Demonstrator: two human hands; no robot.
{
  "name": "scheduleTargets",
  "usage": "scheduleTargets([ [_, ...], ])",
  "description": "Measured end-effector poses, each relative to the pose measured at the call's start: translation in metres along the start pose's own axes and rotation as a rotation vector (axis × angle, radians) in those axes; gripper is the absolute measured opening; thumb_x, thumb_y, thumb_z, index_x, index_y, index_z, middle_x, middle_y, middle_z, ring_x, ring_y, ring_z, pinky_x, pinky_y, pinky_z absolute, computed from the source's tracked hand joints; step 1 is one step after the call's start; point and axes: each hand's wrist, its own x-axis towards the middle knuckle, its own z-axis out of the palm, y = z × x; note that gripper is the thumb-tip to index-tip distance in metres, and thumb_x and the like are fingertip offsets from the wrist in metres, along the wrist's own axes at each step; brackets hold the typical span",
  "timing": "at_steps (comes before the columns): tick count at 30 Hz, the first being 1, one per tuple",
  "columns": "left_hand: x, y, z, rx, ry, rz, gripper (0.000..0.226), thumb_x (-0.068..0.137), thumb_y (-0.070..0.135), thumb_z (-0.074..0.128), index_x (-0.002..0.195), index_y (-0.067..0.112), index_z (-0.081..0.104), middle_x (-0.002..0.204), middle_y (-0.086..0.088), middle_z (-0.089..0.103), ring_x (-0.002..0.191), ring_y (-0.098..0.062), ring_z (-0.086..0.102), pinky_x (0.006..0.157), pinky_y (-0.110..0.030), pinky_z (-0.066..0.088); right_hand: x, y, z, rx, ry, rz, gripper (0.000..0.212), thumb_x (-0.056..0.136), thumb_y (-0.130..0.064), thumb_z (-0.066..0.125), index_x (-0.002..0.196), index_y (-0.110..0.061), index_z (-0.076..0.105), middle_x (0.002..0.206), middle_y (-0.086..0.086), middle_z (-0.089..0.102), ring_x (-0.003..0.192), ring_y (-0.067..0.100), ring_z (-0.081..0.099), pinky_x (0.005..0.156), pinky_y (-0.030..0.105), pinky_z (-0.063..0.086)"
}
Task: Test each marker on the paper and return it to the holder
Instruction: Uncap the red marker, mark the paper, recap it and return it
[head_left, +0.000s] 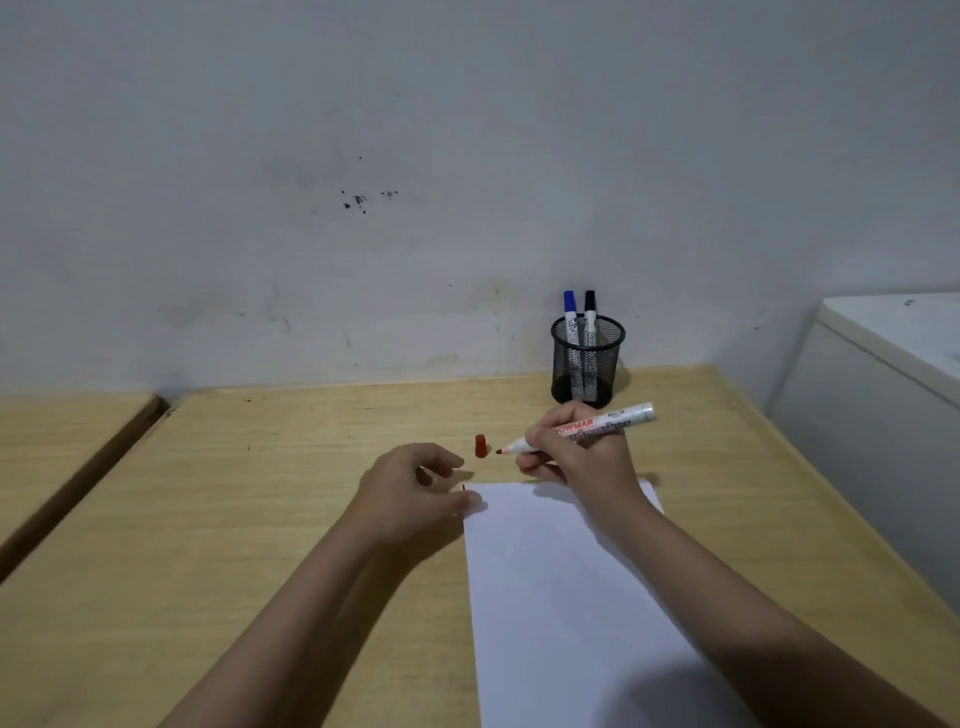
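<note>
Right hand (576, 457) gripping uncapped white red-tipped marker (582, 428) above white paper sheet (561, 597) on wooden surface (260, 519), left hand (415, 493) loosely curled, empty, red cap (481, 446) standing nearby, black mesh holder (587, 361) behind with blue and black markers.

Red cap (481, 446) upright beside paper (571, 597)

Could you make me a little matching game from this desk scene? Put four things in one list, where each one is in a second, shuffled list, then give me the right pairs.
Things:
1. red marker cap
2. uncapped white-barrelled red marker
3. blue-capped marker
4. white sheet of paper

Places:
A. standing in the black mesh holder
B. lying flat on the wooden table, near edge
C. standing alone on the table, beyond the paper
D. gripped in the right hand

Pairs: 1-C, 2-D, 3-A, 4-B
</note>
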Motion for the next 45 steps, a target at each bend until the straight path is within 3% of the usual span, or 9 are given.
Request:
scheduleTargets([
  [3, -0.008, -0.003, 0.003, 0.129, 0.011, 0.032, 0.039, 0.055, 0.051, 0.079, 0.088, 0.039, 0.063, 0.097, 0.015, 0.063, 0.091, -0.008, 0.057, 0.090, -0.040, 0.045, 0.003, 0.012, 0.015, -0.053, -0.012, 0.099, 0.014, 0.080, -0.004, 0.069, 0.072, -0.005, 0.057, 0.064, 0.010, 0.070, 0.054, 0.016, 0.066, 0.054, 0.026, 0.055],
  [5, -0.009, -0.005, 0.005, 0.182, 0.032, 0.058, 0.038, 0.056, 0.052, 0.079, 0.088, 0.040, 0.064, 0.096, 0.014, 0.062, 0.091, -0.007, 0.055, 0.094, -0.041, 0.039, 0.007, 0.023, 0.023, -0.092, 0.026, 0.148, 0.017, 0.078, -0.008, 0.072, 0.071, -0.007, 0.056, 0.064, 0.011, 0.069, 0.052, 0.016, 0.065, 0.056, 0.029, 0.055],
  [11, -0.009, -0.012, 0.008, 0.172, 0.076, 0.078, 0.034, 0.054, 0.054, 0.080, 0.082, 0.042, 0.065, 0.092, 0.014, 0.056, 0.091, -0.004, 0.052, 0.081, -0.033, 0.023, 0.008, 0.045, 0.027, -0.177, 0.065, 0.102, 0.020, 0.077, -0.007, 0.073, 0.069, -0.003, 0.055, 0.063, 0.017, 0.067, 0.051, 0.020, 0.066, 0.056, 0.035, 0.058],
  [15, -0.006, -0.016, 0.008, 0.162, 0.075, 0.081, 0.035, 0.051, 0.058, 0.079, 0.080, 0.042, 0.067, 0.093, 0.011, 0.057, 0.091, -0.003, 0.052, 0.080, -0.032, 0.023, 0.008, 0.049, 0.025, -0.184, 0.029, 0.092, 0.022, 0.078, -0.005, 0.072, 0.068, -0.003, 0.052, 0.051, 0.004, 0.066, 0.052, 0.024, 0.068, 0.052, 0.032, 0.057],
  [24, -0.004, -0.020, 0.008, 0.209, 0.083, 0.080, 0.038, 0.050, 0.062, 0.077, 0.081, 0.043, 0.068, 0.091, 0.012, 0.054, 0.094, -0.008, 0.052, 0.083, -0.033, 0.024, 0.008, 0.053, 0.025, -0.173, 0.031, 0.057, 0.025, 0.076, -0.002, 0.073, 0.062, -0.007, 0.052, 0.049, 0.004, 0.066, 0.051, 0.024, 0.068, 0.047, 0.027, 0.054],
  [29, -0.004, -0.019, 0.008, 0.216, 0.092, 0.082, 0.039, 0.049, 0.063, 0.077, 0.081, 0.043, 0.068, 0.091, 0.011, 0.054, 0.094, -0.009, 0.051, 0.081, -0.033, 0.024, 0.010, 0.057, 0.025, -0.201, 0.031, 0.037, 0.024, 0.075, -0.005, 0.075, 0.062, -0.008, 0.055, 0.061, 0.021, 0.067, 0.055, 0.028, 0.070, 0.049, 0.029, 0.055],
  [35, -0.004, -0.020, 0.008, 0.222, 0.094, 0.083, 0.039, 0.049, 0.063, 0.077, 0.081, 0.043, 0.068, 0.088, 0.013, 0.052, 0.094, -0.009, 0.050, 0.081, -0.032, 0.023, 0.010, 0.058, 0.025, -0.215, 0.026, 0.038, 0.023, 0.075, -0.004, 0.075, 0.065, -0.005, 0.054, 0.064, 0.023, 0.067, 0.054, 0.027, 0.068, 0.049, 0.028, 0.056],
  [45, -0.002, -0.021, 0.008, 0.240, 0.090, 0.098, 0.041, 0.049, 0.066, 0.075, 0.082, 0.043, 0.068, 0.091, 0.011, 0.054, 0.094, -0.008, 0.051, 0.082, -0.033, 0.023, 0.013, 0.056, 0.024, -0.232, 0.007, 0.089, 0.023, 0.074, 0.003, 0.069, 0.063, -0.004, 0.051, 0.047, 0.005, 0.064, 0.043, 0.020, 0.061, 0.046, 0.028, 0.052],
])
